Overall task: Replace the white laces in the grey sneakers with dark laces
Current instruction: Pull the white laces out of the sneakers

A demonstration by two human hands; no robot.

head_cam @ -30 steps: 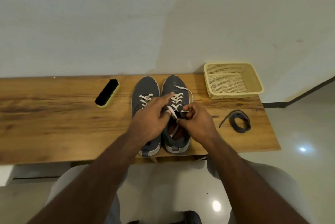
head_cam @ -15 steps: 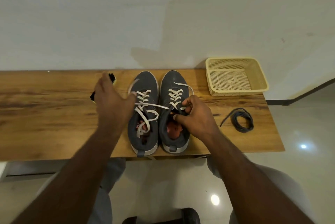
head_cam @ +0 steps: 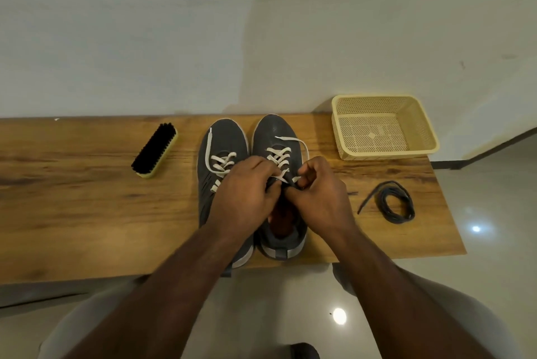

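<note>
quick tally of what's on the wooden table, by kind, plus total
Grey sneakers: 2, left sneaker and right sneaker, both with white laces in
Shoe brush: 1
Yellow mesh basket: 1
Coil of dark laces: 1; how many laces are in it, cannot tell
Total: 5

You see grey sneakers (head_cam: 223, 137) with white laces (head_cam: 279, 155), a dark lace coil (head_cam: 395, 204), a perforated cream-yellow basket (head_cam: 430, 137), a black-bristled yellow brush (head_cam: 154, 150), a wood-grain brown desk (head_cam: 72, 198).
</note>
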